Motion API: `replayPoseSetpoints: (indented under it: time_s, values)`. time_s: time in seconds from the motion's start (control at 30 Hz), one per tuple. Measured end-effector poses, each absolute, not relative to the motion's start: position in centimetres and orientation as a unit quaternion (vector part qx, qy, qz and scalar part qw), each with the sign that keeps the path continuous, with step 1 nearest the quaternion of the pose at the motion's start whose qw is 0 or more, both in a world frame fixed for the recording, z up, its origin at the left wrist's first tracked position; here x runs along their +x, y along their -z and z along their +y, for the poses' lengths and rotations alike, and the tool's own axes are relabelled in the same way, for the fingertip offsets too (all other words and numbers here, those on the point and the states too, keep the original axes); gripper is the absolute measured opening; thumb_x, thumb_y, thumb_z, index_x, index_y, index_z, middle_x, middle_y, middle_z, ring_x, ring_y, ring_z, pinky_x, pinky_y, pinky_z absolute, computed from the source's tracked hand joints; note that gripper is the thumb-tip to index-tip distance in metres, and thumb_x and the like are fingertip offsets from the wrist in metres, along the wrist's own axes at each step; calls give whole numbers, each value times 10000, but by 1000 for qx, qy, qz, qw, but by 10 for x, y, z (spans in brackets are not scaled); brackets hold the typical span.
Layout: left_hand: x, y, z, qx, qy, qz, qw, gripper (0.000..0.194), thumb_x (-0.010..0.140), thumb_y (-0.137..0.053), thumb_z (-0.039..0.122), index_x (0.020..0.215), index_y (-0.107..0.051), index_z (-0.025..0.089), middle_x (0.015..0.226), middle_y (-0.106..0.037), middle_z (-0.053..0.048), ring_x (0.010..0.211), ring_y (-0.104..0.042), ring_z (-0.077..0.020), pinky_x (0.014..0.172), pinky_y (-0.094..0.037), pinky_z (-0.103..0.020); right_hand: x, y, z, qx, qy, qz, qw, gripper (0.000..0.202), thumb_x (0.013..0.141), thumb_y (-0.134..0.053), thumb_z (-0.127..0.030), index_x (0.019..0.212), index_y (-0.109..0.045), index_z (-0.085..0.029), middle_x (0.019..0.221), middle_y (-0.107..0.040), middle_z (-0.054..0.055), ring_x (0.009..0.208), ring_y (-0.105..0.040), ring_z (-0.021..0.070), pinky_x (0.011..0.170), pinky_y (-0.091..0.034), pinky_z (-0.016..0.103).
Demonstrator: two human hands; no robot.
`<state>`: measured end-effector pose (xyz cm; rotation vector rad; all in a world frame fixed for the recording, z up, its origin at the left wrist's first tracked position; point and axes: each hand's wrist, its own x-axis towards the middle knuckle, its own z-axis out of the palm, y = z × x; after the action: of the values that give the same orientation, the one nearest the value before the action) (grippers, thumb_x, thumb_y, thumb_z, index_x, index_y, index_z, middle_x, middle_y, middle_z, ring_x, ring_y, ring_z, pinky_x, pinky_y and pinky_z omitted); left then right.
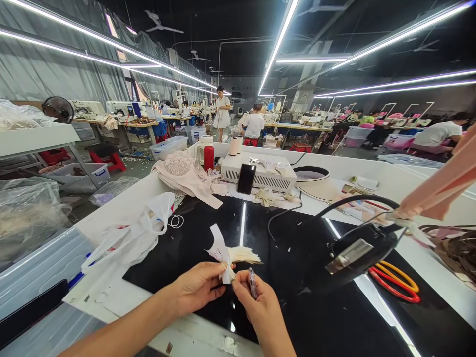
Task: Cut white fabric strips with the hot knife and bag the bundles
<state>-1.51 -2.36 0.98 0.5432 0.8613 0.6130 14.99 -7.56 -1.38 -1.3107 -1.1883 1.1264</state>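
Note:
My left hand [199, 287] is closed in a pinch on a bundle of cream fabric strips [245, 255]. A white paper slip [218, 244] with printed or written marks stands up from the bundle, wrapped by a thin cream band. Close beside it, my right hand [256, 295] is closed, thumb and forefinger meeting at the band's end near the slip. A slim, translucent pen-like tool [253, 283] is tucked between the fingers of that hand; its exact kind is unclear. Both hands hover over the front part of a glossy black board [297, 307].
A white plastic bag [134, 238] lies left, with pale pink garments [186, 173] behind it. A phone [246, 179] leans on a white box-shaped device [275, 176]. To the right stand a black lamp-like device [360, 248] and red and orange rings [397, 285]. Co-workers sit farther back.

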Motion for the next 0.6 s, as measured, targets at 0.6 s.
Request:
replayPoseSetpoints:
  time_s: [0.6]
  values:
    - [-23, -31, -35, 497, -222, 418, 727, 358, 787, -743, 488, 886, -746, 144, 879, -605, -36, 752, -514, -132, 704, -404, -227, 134, 12, -92, -558, -539, -388, 497, 531, 673, -765, -694, 671, -626, -181, 515, -448, -48, 454, -320, 83, 430, -250, 229]
